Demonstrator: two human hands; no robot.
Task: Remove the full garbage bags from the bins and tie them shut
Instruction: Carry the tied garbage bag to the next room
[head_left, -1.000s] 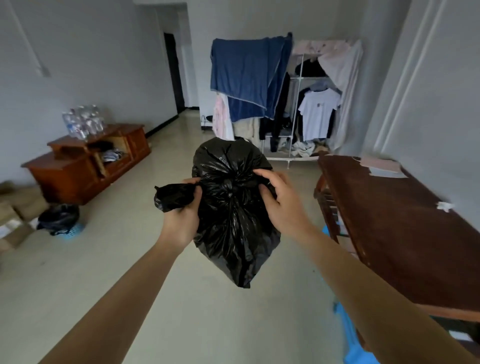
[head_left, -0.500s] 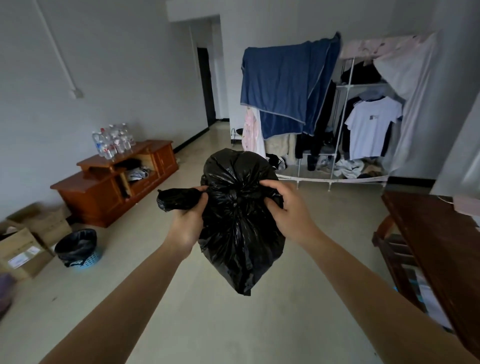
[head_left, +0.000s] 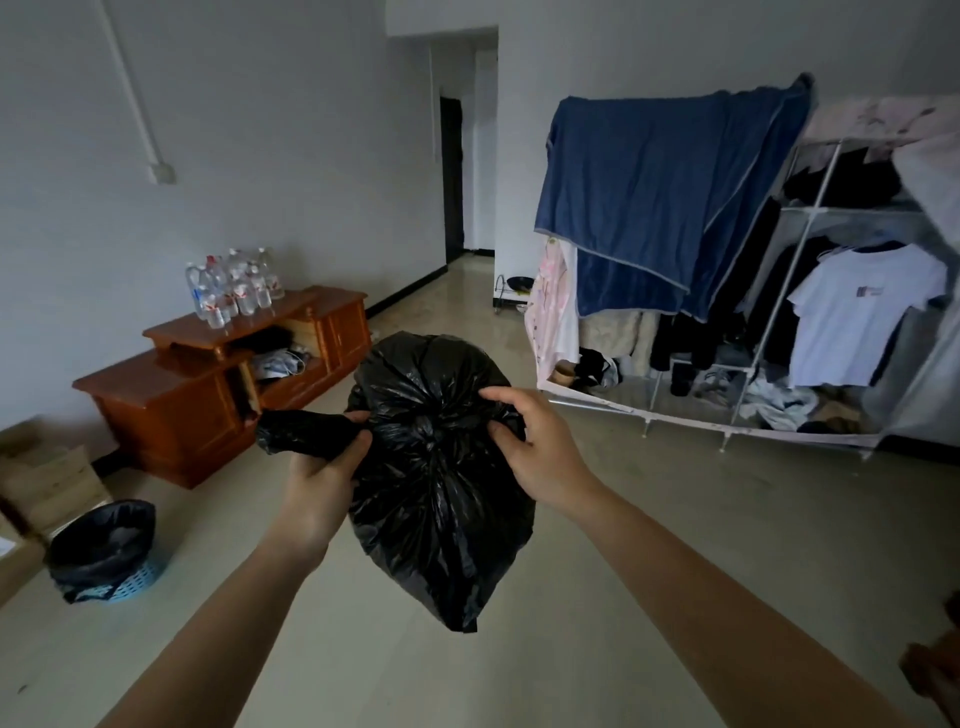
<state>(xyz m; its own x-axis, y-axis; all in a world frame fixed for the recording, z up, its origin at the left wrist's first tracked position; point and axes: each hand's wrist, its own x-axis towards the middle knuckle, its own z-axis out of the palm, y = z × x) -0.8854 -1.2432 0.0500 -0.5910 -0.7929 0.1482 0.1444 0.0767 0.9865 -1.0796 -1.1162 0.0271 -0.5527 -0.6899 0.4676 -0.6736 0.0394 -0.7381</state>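
A: Far left on the floor, a lined blue bin (head_left: 106, 553). And the left hand (head_left: 317, 483)?
B: Fingers clamped round a twisted tail of the black garbage bag (head_left: 441, 499), held mid-air over the floor.
A: Right hand (head_left: 543, 457)?
B: Fingers pinching the gathered top

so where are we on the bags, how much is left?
Done: one black garbage bag is out of its bin and held up off the floor. In hand: the left hand grips a twisted tail of the bag's mouth, the right hand pinches the gathered top; no finished knot is visible. Left: finish that tie, then the blue bin by the boxes, which has a black liner in it.
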